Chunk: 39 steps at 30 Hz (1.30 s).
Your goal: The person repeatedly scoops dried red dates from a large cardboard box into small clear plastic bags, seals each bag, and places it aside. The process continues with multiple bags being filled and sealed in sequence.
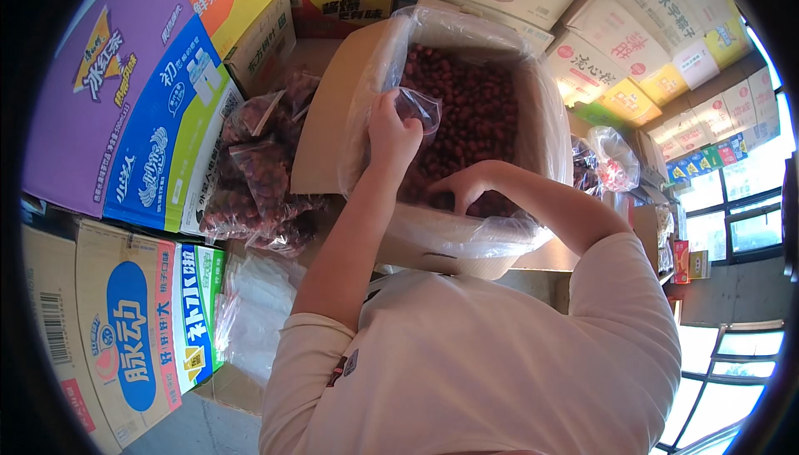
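Observation:
Dark red dried jujubes fill the lower part of a cardboard box lined with a clear plastic sheet. Above the near left part of the fruit, my left hand pinches the rim of a small clear plastic bag. The bag's mouth gapes towards the right; how much it holds is hard to see. My right hand dips into the jujubes close to the box's near wall. Its thumb and fingers are curved apart, and the fingertips are hidden among the fruit, so any jujubes in its grasp cannot be made out.
Several filled bags of jujubes lie heaped left of the box. Below them is a stack of flat clear bags. Drink cartons wall the left side; food cartons stand behind and to the right. More bagged goods sit at right.

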{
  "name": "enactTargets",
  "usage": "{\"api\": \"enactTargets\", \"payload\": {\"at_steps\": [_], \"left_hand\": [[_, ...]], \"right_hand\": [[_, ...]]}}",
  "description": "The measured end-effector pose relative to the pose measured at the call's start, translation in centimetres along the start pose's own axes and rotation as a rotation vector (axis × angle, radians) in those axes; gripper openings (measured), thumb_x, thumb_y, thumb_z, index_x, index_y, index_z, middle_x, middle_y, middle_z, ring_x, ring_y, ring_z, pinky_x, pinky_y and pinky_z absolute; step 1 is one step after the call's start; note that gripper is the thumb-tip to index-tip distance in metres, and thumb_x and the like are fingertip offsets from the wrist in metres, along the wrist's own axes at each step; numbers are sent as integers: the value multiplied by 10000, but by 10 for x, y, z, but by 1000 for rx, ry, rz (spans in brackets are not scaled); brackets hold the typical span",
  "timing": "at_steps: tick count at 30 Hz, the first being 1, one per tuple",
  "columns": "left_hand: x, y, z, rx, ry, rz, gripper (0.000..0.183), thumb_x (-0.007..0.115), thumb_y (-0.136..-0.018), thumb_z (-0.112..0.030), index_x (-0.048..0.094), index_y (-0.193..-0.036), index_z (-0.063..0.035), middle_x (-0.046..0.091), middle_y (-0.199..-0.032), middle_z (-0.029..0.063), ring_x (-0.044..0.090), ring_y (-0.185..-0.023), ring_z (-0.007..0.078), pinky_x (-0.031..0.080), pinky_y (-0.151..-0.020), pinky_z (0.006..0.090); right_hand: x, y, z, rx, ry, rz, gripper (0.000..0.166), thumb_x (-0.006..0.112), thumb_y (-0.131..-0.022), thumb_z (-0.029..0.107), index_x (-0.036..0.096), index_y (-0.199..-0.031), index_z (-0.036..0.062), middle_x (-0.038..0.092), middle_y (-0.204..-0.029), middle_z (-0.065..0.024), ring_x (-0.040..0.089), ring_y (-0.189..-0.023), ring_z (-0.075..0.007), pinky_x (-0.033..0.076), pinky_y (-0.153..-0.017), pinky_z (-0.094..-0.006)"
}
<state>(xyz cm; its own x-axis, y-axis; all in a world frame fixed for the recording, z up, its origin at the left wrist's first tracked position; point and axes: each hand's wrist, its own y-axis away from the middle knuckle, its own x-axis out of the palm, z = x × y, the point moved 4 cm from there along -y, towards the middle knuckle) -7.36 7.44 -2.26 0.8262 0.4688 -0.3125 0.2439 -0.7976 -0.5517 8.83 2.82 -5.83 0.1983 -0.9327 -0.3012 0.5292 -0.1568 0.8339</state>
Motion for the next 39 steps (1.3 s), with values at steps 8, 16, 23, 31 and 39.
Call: {"api": "enactTargets", "payload": {"at_steps": [8,16,23,31,39], "left_hand": [[3,-1,1,-161,124,124,478,568,-672,-8,516,-1144,40,533,-1151,215,523,-1092,378,439,-959,418],[2,0,1,-120,115,135,478,567,-671,-7,521,-1144,41,539,-1154,216,524,-1103,377,439,-966,417],[0,0,-8,-74,121,133,489,588,-668,-9,522,-1152,28,546,-1151,204,539,-1088,368,450,-950,407],[7,2,-2,-54,221,173,536,623,-682,60,528,-1209,30,528,-1180,117,618,-889,162,518,-655,233],[1,0,-15,21,209,123,512,626,-655,29,567,-1163,-9,569,-1092,145,607,-978,253,512,-784,312]], "right_hand": [[14,-7,-16,-90,-63,-226,1002,823,-643,267,298,-1474,70,355,-1480,-183,350,-1358,-303,323,-1091,-392],[-1,19,1,-200,-373,-320,675,766,-683,116,496,-1300,78,588,-1136,-77,559,-1030,-194,477,-889,-314],[-61,81,19,-390,-1005,-568,468,694,-732,-1,549,-1160,120,586,-845,2,567,-601,-91,476,-464,-208],[-108,77,54,-856,-1342,-986,419,672,-753,-54,538,-1128,78,600,-928,-49,610,-809,-160,512,-728,-317],[-98,52,42,-1054,-1525,-1032,471,683,-750,-77,524,-1162,85,564,-1030,-43,571,-981,-175,482,-867,-342]]}}
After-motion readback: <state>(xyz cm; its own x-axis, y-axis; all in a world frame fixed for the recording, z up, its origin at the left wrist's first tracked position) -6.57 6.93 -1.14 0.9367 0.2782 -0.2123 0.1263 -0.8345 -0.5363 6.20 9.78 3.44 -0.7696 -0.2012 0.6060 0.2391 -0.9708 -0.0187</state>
